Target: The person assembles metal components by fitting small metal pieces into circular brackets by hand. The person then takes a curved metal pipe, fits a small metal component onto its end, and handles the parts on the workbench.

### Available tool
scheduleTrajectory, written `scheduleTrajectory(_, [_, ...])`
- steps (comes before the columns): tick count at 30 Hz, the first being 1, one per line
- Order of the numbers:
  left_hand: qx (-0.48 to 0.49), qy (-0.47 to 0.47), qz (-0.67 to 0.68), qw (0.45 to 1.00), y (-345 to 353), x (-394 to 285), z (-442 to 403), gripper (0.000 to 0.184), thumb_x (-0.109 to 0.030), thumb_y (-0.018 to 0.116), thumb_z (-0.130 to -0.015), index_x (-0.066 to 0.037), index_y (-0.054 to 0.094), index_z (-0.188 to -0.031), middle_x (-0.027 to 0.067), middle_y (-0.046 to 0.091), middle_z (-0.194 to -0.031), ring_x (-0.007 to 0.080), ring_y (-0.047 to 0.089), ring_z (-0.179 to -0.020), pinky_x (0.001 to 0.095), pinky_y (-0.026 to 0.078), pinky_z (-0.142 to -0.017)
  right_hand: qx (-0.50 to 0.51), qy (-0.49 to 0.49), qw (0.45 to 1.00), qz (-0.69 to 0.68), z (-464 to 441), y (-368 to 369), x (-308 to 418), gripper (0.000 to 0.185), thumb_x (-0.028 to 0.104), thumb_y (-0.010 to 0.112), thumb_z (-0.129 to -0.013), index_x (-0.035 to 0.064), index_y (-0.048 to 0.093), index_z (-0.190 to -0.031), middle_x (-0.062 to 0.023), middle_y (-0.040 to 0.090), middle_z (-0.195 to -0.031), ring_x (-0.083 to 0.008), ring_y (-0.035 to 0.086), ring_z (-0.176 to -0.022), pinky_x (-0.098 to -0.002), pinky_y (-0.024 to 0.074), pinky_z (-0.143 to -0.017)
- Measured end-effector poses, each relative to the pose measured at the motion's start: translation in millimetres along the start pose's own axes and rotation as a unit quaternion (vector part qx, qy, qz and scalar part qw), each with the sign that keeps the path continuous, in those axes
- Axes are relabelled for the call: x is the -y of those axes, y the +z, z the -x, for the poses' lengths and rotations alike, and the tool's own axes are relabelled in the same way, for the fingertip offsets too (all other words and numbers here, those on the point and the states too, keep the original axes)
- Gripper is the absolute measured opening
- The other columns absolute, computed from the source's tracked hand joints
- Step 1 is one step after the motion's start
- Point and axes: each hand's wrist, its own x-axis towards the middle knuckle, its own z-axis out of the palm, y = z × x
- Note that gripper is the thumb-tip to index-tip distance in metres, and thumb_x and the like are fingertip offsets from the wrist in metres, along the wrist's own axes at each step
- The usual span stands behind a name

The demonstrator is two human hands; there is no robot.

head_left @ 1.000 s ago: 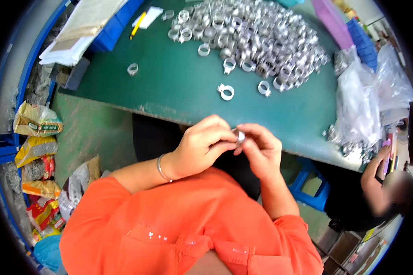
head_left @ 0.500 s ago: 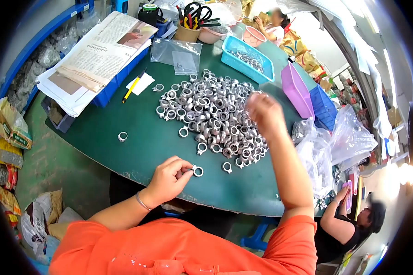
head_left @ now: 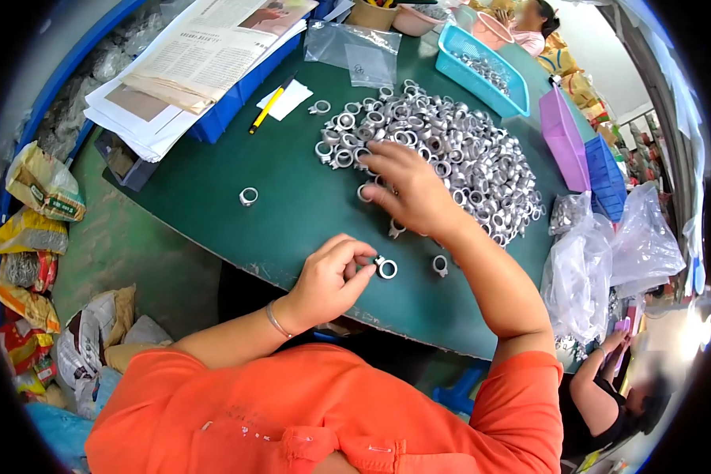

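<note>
A small grey metal ring with a side lug (head_left: pixel 386 269) is at the fingertips of my left hand (head_left: pixel 333 278), just above the green table's near edge. Thumb and forefinger pinch at its lug. My right hand (head_left: pixel 413 192) reaches over the near left part of a large heap of similar metal rings (head_left: pixel 482 162). Its thumb and fingers are apart, and part of the heap is hidden beneath it. One loose ring (head_left: pixel 440 265) lies to the right of my left hand, and another ring (head_left: pixel 248 196) sits apart on the left.
Left on the green table (head_left: pixel 205 209) are a yellow pen (head_left: pixel 268 109), white paper and a newspaper (head_left: pixel 205 55) on a blue bin. A turquoise basket (head_left: pixel 482 71), purple bin (head_left: pixel 565 138) and plastic bags (head_left: pixel 577 261) line the far and right sides. Two other people sit nearby.
My right hand has come from the right side of the heap to its near left part. My left hand keeps the ring at its fingertips. The whole view has shifted.
</note>
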Motion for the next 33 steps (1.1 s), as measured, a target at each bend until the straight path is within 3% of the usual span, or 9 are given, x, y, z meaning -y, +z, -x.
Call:
scheduleTrajectory(3, [-0.007,0.006,-0.013,1.000,0.8,-0.6,-1.3,0.017,0.005,0.062,-0.076,0.002,0.057,-0.091,0.0043,0.053,-0.082,0.0051,0.046,-0.056,0.0183,0.039,-0.050,0.032,0.016,0.986,0.164,24.1,19.1,26.4,0.046,0.035,0.068,-0.072,0.0086,0.060,-0.108,-0.0114,0.044,-0.132,-0.0374,0.039,-0.121,-0.0571,0.0338,-0.092])
scheduleTrajectory(9, [0.074,0.021,-0.049,0.996,-2.3,0.1,-0.9,0.084,-0.027,0.087,-0.050,-0.006,0.046,-0.120,0.0061,0.045,-0.111,0.0105,0.045,-0.070,0.0220,0.042,-0.059,0.082,0.067,0.987,0.117,72.9,1.4,59.5,0.038,0.023,0.065,-0.076,0.0126,0.058,-0.112,-0.0041,0.049,-0.127,-0.0352,0.043,-0.113,-0.0470,0.0381,-0.088])
scheduleTrajectory(11, [0.094,0.037,-0.076,0.992,-0.1,-2.3,-1.7,0.086,-0.029,0.087,-0.049,-0.007,0.045,-0.121,0.0063,0.045,-0.111,0.0125,0.045,-0.068,0.0242,0.043,-0.059,0.071,0.071,0.989,0.110,94.3,5.6,68.0,0.036,0.022,0.066,-0.075,0.0132,0.059,-0.110,-0.0020,0.048,-0.127,-0.0337,0.043,-0.113,-0.0469,0.0374,-0.087])
scheduleTrajectory(14, [0.136,0.044,-0.133,0.981,2.1,-7.4,-2.4,0.086,-0.032,0.084,-0.049,-0.009,0.046,-0.122,0.0084,0.047,-0.111,0.0217,0.051,-0.073,0.0322,0.047,-0.068,0.013,0.080,0.996,-0.020,123.4,3.6,73.5,0.032,0.011,0.067,-0.074,0.0100,0.062,-0.105,-0.0051,0.053,-0.122,-0.0328,0.042,-0.117,-0.0451,0.0358,-0.093])
scheduleTrajectory(18, [0.141,0.109,-0.235,0.956,7.9,-8.5,-1.2,0.064,-0.026,0.081,-0.052,-0.006,0.054,-0.106,0.0084,0.050,-0.100,0.0278,0.054,-0.089,0.0364,0.045,-0.076,-0.274,0.241,0.931,-0.011,157.9,-12.7,71.1,0.019,-0.003,0.057,-0.077,0.0008,0.060,-0.096,-0.0152,0.059,-0.103,-0.0296,0.057,-0.096,-0.0362,0.0437,-0.085])
scheduleTrajectory(20, [0.134,0.120,-0.248,0.952,10.0,-7.3,-0.8,0.063,-0.026,0.081,-0.052,-0.006,0.055,-0.105,0.0084,0.050,-0.099,0.0278,0.055,-0.087,0.0364,0.046,-0.075,-0.280,0.379,0.880,-0.062,177.2,-18.0,72.0,0.018,-0.005,0.058,-0.077,0.0007,0.061,-0.093,-0.0122,0.059,-0.095,-0.0266,0.057,-0.088,-0.0357,0.0452,-0.078])
scheduleTrajectory(26, [0.119,0.118,-0.257,0.952,13.8,-5.2,2.2,0.059,-0.027,0.082,-0.054,-0.006,0.056,-0.102,0.0094,0.051,-0.100,0.0285,0.055,-0.087,0.0367,0.046,-0.074,-0.140,0.332,0.929,0.080,187.1,-5.8,73.8,0.025,-0.008,0.060,-0.071,0.0022,0.061,-0.094,-0.0126,0.055,-0.097,-0.0314,0.051,-0.089,-0.0353,0.0432,-0.078])
scheduleTrajectory(30, [0.091,0.101,-0.152,0.979,10.8,-10.6,10.1,0.043,-0.010,0.080,-0.063,-0.002,0.059,-0.100,0.0051,0.052,-0.099,0.0104,0.050,-0.065,0.0228,0.043,-0.058,-0.176,0.291,0.926,0.166,186.7,-7.8,82.2,0.017,-0.004,0.064,-0.072,0.0015,0.059,-0.088,-0.0128,0.057,-0.097,-0.0280,0.054,-0.083,-0.0329,0.0456,-0.071])
scheduleTrajectory(33, [0.134,0.039,0.006,0.990,12.2,-16.8,26.6,0.018,0.001,0.070,-0.073,0.001,0.062,-0.089,0.0057,0.056,-0.085,0.0052,0.048,-0.057,0.0192,0.042,-0.053,-0.243,0.351,0.894,-0.134,188.6,6.2,102.7,0.018,0.003,0.073,-0.071,0.0027,0.056,-0.079,-0.0115,0.062,-0.095,-0.0141,0.057,-0.068,-0.0236,0.0457,-0.056])
